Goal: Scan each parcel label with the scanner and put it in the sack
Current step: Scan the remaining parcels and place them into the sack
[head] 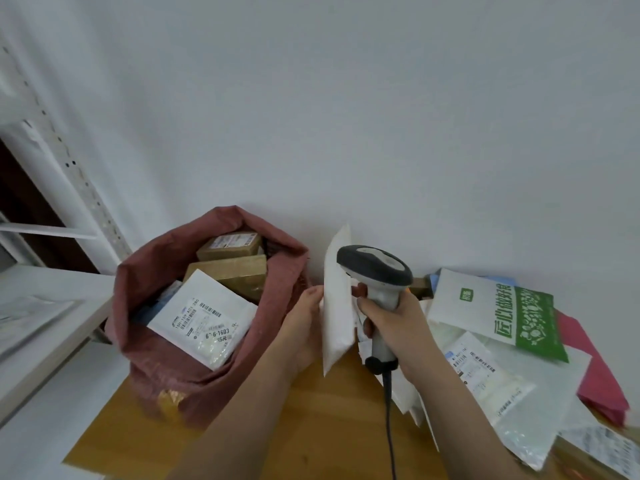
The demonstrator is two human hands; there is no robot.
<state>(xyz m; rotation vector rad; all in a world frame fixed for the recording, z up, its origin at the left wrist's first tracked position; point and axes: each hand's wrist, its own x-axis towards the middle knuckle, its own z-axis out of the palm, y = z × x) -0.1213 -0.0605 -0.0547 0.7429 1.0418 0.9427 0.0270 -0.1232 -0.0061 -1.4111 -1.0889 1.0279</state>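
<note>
Left hand [304,320]: fingers pinch white parcel [337,303], held upright on edge above surface [311,427], just right of sack [214,368]. Right hand [391,327]: fingers wrapped round scanner [375,271] grip, head against parcel. Sack open, boxes and labelled pouch [202,317] inside. More parcels [491,344] piled right.
</note>
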